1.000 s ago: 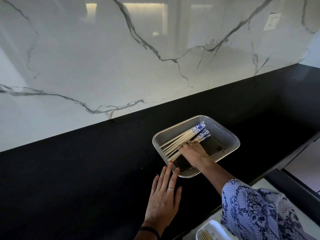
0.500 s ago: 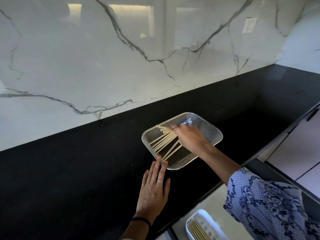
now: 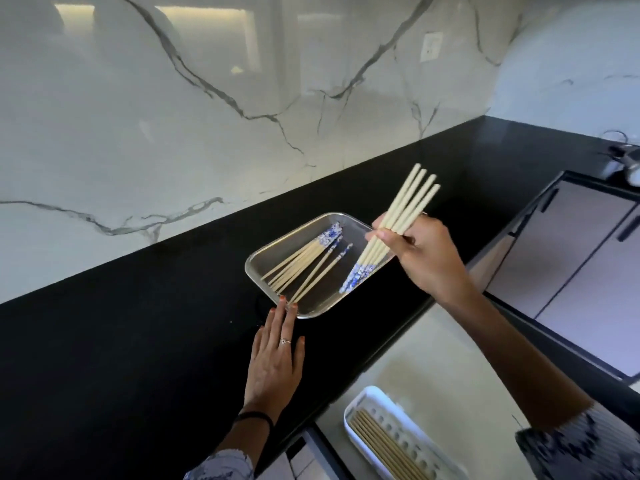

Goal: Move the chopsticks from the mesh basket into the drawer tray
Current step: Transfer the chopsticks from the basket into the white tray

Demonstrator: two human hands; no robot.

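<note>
A metal mesh basket (image 3: 313,308) sits on the black counter. Several cream chopsticks with blue patterned ends (image 3: 304,263) lie inside it. My right hand (image 3: 420,258) is shut on a bunch of several chopsticks (image 3: 403,211), lifted above the basket's right end, their blue ends pointing down and their plain tips up. My left hand (image 3: 277,362) lies flat on the counter, fingertips touching the basket's near corner. At the bottom, a white drawer tray (image 3: 367,398) in the open drawer holds several chopsticks (image 3: 384,445).
The black counter (image 3: 138,341) runs along a white marble wall (image 3: 207,116) with an outlet (image 3: 431,46). The open drawer (image 3: 433,358) lies below the counter's front edge. Cabinet fronts (image 3: 571,265) are at right, and a metal object (image 3: 623,161) sits at far right.
My right hand has gathered a bunch of chopsticks and lifted it out of the basket, up and to the right. My left hand stays at the basket's corner. The view has shifted.
</note>
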